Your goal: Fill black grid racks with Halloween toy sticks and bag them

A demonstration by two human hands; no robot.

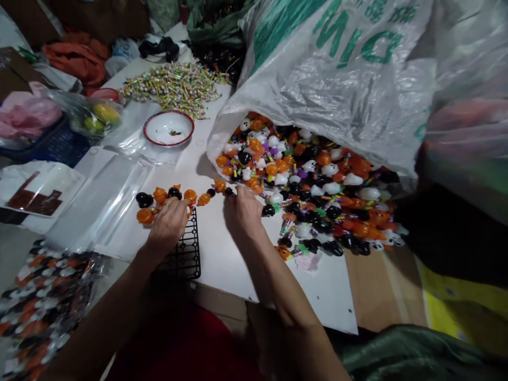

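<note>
My left hand (169,225), with a ring on one finger, is curled down among a small row of Halloween toys. Orange toys (160,195) and a black toy (144,199) lie around its fingers. What those fingers grip is hidden. Under the hand sits a black grid rack (192,243). Farther right, my right hand (248,211) has its fingers closed at the edge of the big toy pile (301,174). A black spiky toy (229,191) is at its fingertips, and an orange toy (219,185) lies just left of that. Whatever it pinches is too small to make out.
A large white sack (337,90) spills the pile onto the white table (222,254). Behind are a red-rimmed bowl (169,143) and a heap of small candy-coloured tubes (174,87). Clear plastic bags (107,196) lie left. Bagged toys (43,301) sit lower left.
</note>
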